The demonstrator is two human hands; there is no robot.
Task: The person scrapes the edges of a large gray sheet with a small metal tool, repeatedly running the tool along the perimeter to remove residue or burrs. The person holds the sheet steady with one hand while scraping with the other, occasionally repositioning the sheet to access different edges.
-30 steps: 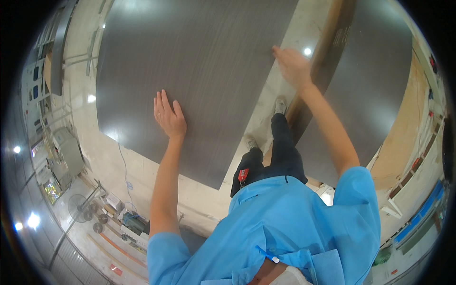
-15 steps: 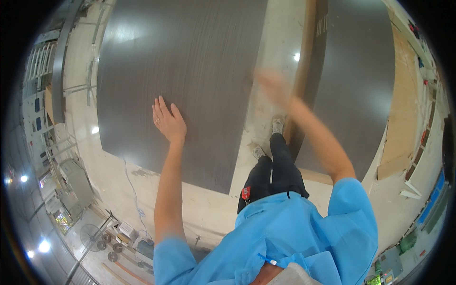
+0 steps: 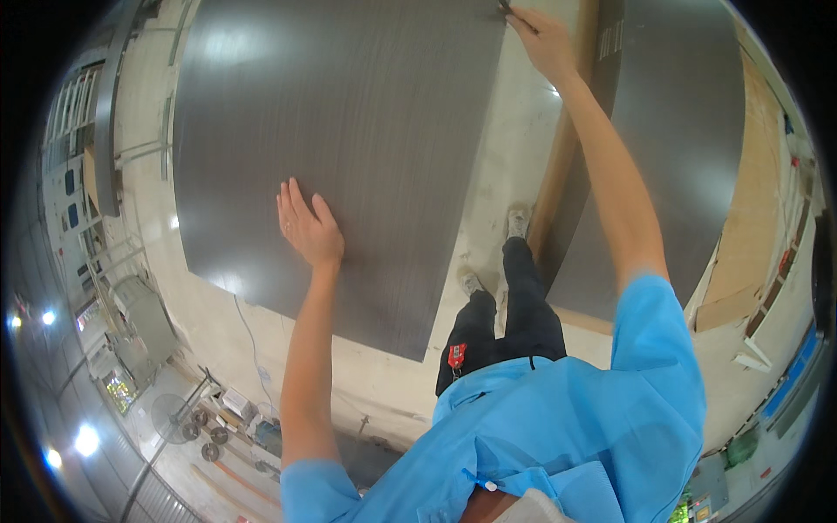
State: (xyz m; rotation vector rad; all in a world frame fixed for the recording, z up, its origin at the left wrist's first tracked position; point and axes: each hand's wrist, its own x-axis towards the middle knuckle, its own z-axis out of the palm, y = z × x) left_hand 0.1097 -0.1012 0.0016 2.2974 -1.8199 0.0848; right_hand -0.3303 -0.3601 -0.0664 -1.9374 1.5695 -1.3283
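A large dark grey panel (image 3: pixel 384 174) with a fine streaked grain lies in front of me. My left hand (image 3: pixel 311 228) rests flat on its surface, with the fingers stretched out and a ring on one of them. At the panel's far right edge, my right hand (image 3: pixel 542 42) is closed around a small dark tool (image 3: pixel 504 7). Only a bit of that tool shows near the top of the view, so its kind is unclear. It meets or nearly meets the panel's edge.
To my right stands a second dark panel (image 3: pixel 663 174) on a stack with a brown side. My shoes (image 3: pixel 518 222) are in the narrow gap between. A thin cable (image 3: pixel 251 336) hangs past the near left corner. A standing fan (image 3: pixel 172 417) is at the lower left.
My right hand has swept forward, away from my body, along the panel's right edge. My left hand stays flat in almost the same spot.
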